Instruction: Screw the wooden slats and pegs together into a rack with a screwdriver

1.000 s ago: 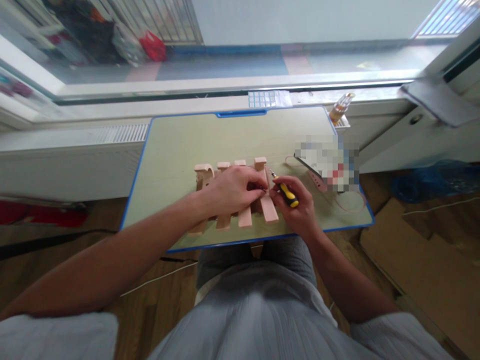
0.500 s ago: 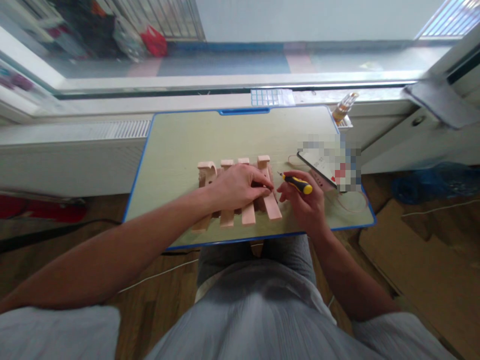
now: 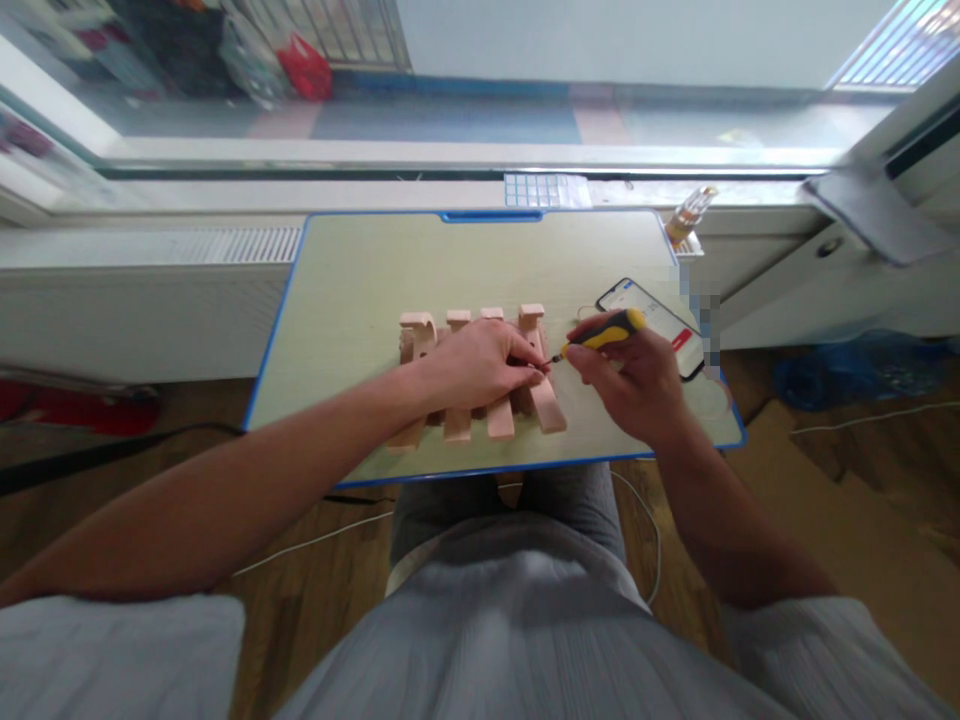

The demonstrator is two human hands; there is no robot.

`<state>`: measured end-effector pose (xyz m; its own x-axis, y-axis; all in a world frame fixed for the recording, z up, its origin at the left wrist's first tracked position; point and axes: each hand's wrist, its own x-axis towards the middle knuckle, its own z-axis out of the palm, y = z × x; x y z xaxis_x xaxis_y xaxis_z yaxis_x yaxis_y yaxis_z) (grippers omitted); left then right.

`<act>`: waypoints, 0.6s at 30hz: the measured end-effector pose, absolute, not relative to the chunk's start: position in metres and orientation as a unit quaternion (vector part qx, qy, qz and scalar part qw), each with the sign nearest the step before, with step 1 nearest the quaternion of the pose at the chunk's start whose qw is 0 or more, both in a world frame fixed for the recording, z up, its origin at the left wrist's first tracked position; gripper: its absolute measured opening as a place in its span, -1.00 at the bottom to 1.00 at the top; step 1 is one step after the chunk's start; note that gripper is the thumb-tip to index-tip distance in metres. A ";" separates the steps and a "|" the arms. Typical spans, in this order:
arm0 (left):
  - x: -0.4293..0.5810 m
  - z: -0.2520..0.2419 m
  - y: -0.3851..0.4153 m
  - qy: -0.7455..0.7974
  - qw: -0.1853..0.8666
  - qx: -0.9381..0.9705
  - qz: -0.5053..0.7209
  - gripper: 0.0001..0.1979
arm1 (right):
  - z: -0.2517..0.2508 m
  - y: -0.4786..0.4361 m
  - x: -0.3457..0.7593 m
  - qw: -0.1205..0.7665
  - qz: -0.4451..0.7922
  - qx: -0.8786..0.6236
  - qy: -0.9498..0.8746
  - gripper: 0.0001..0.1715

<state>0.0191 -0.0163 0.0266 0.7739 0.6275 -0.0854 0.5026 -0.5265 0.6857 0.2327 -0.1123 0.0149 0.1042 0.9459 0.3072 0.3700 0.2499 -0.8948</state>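
My right hand (image 3: 641,380) grips a yellow-and-black screwdriver (image 3: 609,330) by its handle, tilted with the tip pointing down to the left. That tip reaches the fingertips of my left hand (image 3: 484,365). The left thumb and fingers pinch together at the rightmost slat of a light wooden piece (image 3: 550,408); whatever is between them is too small to make out. Several pale slats with hooked upper ends form this piece, lying on the small table (image 3: 352,275). My left hand and forearm hide part of its middle.
A phone (image 3: 646,303) lies on the table beyond my right hand, with a thin cord beside it. Past the table's back right corner stands a small bottle (image 3: 686,220). A gridded sheet (image 3: 544,190) rests on the windowsill.
The screwdriver has turned and its tip has come to my left fingertips. My right hand has shifted right and changed its grip on the handle. The left hand keeps its pinch.
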 end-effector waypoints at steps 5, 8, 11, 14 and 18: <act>0.020 0.029 -0.017 0.328 0.360 0.869 0.080 -0.78 | 0.021 -0.107 0.231 0.471 0.234 -0.547 -0.651 -0.86; 0.020 0.029 -0.017 0.328 0.355 0.871 0.087 -0.79 | 0.023 -0.105 0.230 0.460 0.223 -0.550 -0.661 -0.85; 0.020 0.028 -0.016 0.330 0.354 0.871 0.086 -0.80 | 0.024 -0.103 0.231 0.451 0.226 -0.554 -0.662 -0.82; 0.020 0.027 -0.015 0.329 0.357 0.870 0.083 -0.79 | 0.026 -0.101 0.231 0.440 0.228 -0.560 -0.664 -0.83; 0.020 0.028 -0.015 0.333 0.346 0.874 0.071 -0.78 | 0.035 -0.100 0.232 0.400 0.223 -0.552 -0.696 -0.89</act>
